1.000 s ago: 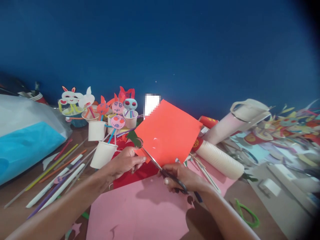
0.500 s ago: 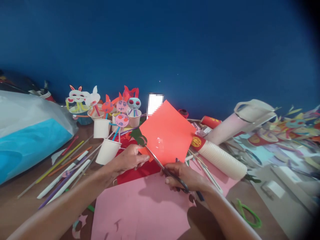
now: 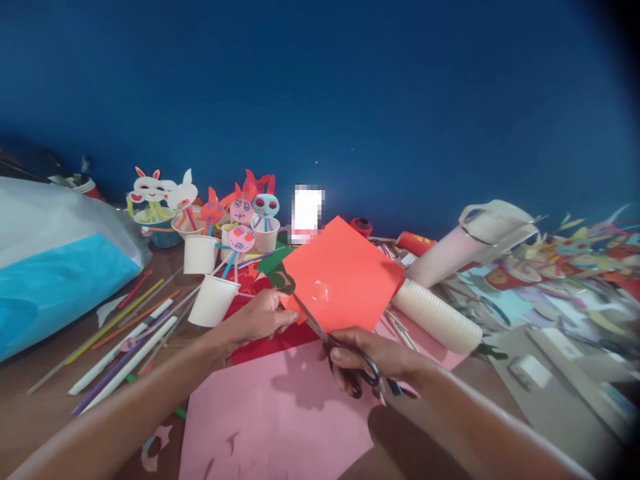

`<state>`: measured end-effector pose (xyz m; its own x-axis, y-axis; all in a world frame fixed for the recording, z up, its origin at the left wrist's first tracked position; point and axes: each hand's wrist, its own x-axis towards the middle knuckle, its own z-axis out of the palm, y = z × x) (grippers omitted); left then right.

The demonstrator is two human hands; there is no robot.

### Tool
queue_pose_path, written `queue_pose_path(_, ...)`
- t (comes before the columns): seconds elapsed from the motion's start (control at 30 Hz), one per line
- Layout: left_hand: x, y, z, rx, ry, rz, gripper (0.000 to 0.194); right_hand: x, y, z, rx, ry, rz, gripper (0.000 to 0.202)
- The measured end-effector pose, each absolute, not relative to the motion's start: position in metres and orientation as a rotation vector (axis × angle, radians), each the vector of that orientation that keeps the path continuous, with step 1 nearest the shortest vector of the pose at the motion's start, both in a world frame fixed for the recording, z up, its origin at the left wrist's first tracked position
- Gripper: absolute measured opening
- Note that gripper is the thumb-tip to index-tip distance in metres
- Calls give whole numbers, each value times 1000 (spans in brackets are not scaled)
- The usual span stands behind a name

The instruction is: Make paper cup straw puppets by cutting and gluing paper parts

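A sheet of orange-red paper [image 3: 345, 277] is held up in front of me, tilted with one corner pointing away. My left hand [image 3: 263, 317] is closed in a pinch on its lower left edge. In my right hand [image 3: 373, 357] is a pair of scissors [image 3: 311, 319] with dark handles, fingers through the loops. Their blades lie at the paper, just right of my left fingertips. Green paper [image 3: 277, 272] with a cut-out shape shows beside my left hand; whether the fingers hold it too, I cannot tell. Pink paper [image 3: 275, 413] lies flat below both hands.
White paper cups [image 3: 213, 303] carrying paper animal faces stand at the back left. Pens and sticks [image 3: 120, 360] lie on the left beside a blue-and-white bag [image 3: 60, 280]. Rightward are stacked paper cups [image 3: 440, 317], a slanted jug [image 3: 465, 243] and paper scraps. A blue wall rises behind.
The orange-red sheet has tipped lower and flatter, its far corner dropping. The scissors' handles have spread apart in my right hand. My left hand keeps its pinch; the view has shifted slightly.
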<state>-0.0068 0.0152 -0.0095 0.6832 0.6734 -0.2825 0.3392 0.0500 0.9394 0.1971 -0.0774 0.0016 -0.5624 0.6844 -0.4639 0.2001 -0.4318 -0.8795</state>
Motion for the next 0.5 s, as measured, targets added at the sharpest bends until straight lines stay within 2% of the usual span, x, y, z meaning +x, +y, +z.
queue_pose_path(0.23,-6,10,-15,1548,830,245,20,197,-79,12,-1463,-1644,2083,30)
queue_pose_path(0.5,-1,10,-17,1300,774,481,26,186,-81,-4,-1493,-1567,1692,24)
